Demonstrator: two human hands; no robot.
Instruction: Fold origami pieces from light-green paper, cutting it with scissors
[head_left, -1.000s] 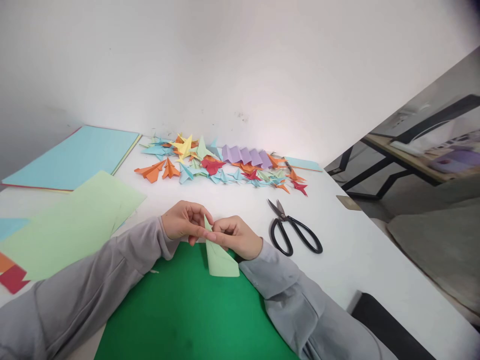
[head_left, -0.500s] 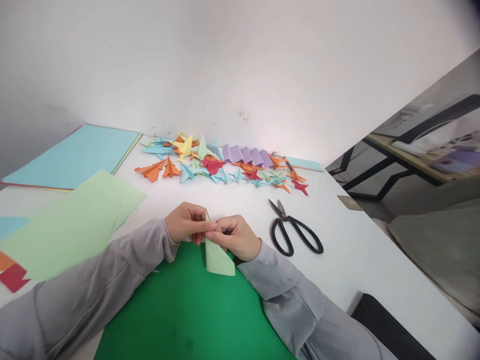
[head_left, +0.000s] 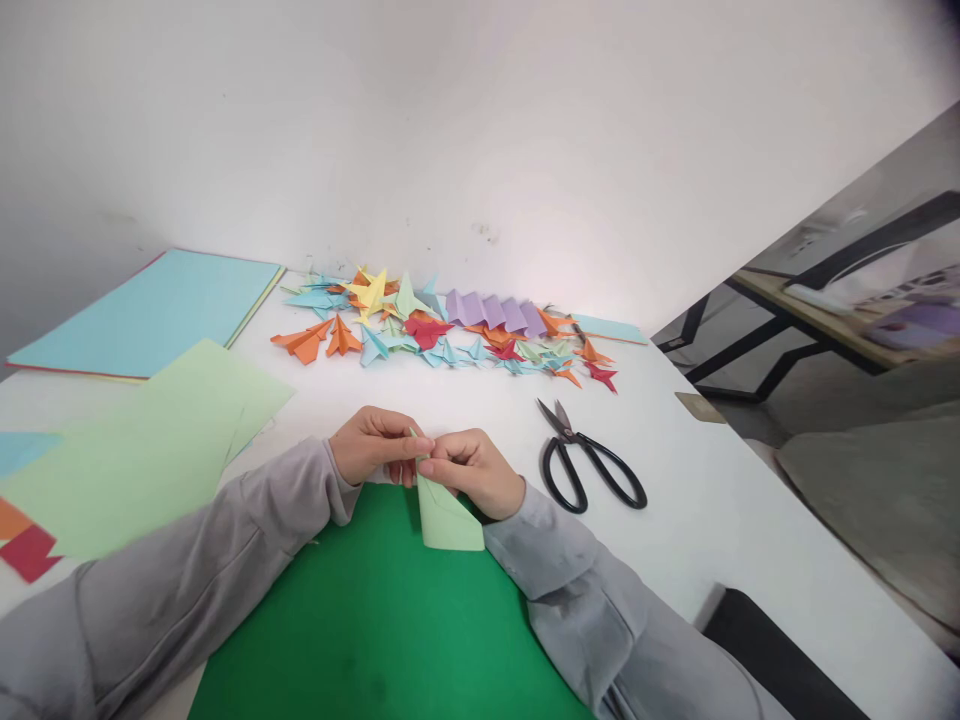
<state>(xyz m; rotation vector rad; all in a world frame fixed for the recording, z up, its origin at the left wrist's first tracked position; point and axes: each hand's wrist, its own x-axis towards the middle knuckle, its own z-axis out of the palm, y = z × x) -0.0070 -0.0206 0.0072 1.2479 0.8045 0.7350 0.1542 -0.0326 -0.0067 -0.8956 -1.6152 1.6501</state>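
A small piece of light green paper (head_left: 450,521), folded to a narrow point at its far end, is pinched between both hands over the green sheet (head_left: 375,620). My left hand (head_left: 379,443) closes thumb and fingers on the paper near its pointed tip. Right beside it, my right hand (head_left: 478,470) grips the same paper just below, thumb on top. The two hands touch at the fingertips, and part of the paper's upper end is hidden by them. The paper's wide end hangs toward me.
Black-handled scissors (head_left: 574,455) lie partly open at the right. Folded paper figures (head_left: 427,330) and a pleated purple paper (head_left: 495,312) line the wall. Left are a blue sheet stack (head_left: 157,315), light green sheets (head_left: 142,450) and red scrap (head_left: 28,553). A black object (head_left: 776,655) sits front right.
The folded paper's wide end has swung slightly to the right, and more of its face shows. Both hands keep their pinch, with the fingertips shifted a little.
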